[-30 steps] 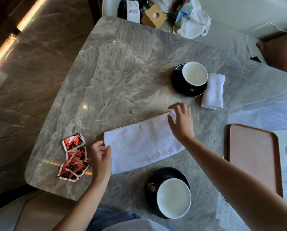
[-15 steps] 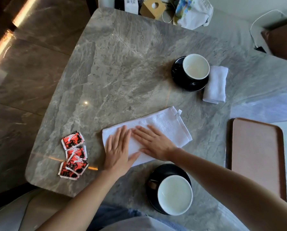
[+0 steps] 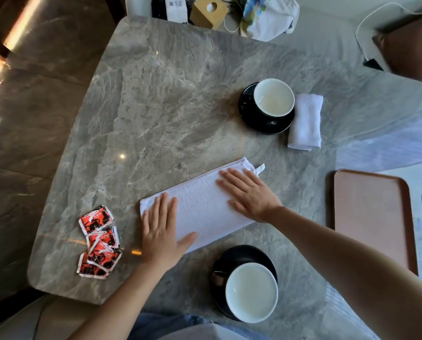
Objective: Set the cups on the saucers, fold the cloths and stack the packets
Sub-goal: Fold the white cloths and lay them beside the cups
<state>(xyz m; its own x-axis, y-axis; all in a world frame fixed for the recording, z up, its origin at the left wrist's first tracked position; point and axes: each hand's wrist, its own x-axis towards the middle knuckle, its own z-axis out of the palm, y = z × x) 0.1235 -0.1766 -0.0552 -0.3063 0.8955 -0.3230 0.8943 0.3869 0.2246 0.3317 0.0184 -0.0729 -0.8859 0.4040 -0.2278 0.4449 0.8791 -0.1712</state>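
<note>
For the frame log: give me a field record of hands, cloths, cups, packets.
left hand: flat on long cloth, left end
right hand: flat on its right end
long cloth: folded strip on table
small cloth: folded, beside far saucer
cups: far cup on far saucer, near cup on near saucer
packets: overlapping, loosely piled at left
</note>
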